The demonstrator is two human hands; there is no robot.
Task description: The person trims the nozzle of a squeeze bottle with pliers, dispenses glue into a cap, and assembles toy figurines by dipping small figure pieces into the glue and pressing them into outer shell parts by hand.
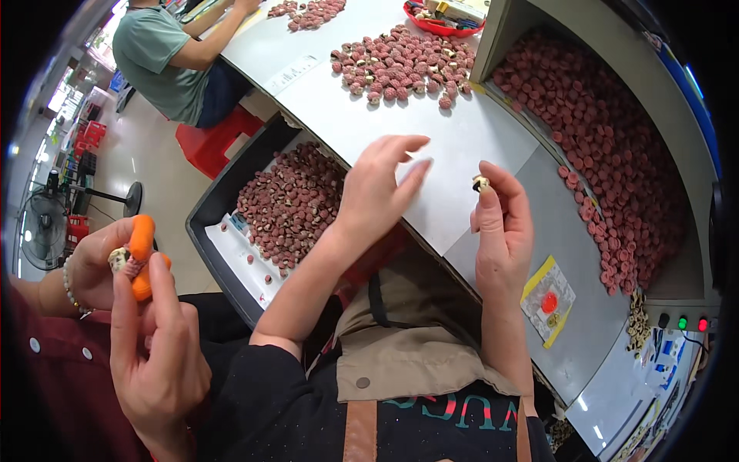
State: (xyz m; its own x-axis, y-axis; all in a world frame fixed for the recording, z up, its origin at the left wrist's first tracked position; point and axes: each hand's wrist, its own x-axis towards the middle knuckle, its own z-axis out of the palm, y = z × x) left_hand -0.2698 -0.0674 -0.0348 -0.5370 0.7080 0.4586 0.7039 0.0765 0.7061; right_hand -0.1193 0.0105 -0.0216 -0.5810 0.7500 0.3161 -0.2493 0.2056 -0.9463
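Observation:
Held over the white table point(462, 146), my left hand point(377, 189) has its thumb and fingers apart, with nothing seen between them. To its right, my right hand point(504, 239) pinches a small cream-and-black piece point(480, 183) between thumb and fingertips. Beyond my hands lies a pile of reddish, textured round pieces point(400, 65), some with cream and black parts showing. A yellow-edged clear bag point(548, 302) lies to the right of my right hand, with a red round piece in it. Left of my left forearm stands a black bin point(231, 289) holding many similar reddish pieces.
At the right, a grey-walled compartment point(512, 23) holds heaped reddish discs point(593, 146). Small cream pieces point(637, 323) lie near lit buttons point(683, 323). A red basket point(443, 29) stands at the back. Close on my left, a co-worker's hands point(158, 362) wear orange finger covers; another person point(165, 58) sits farther off.

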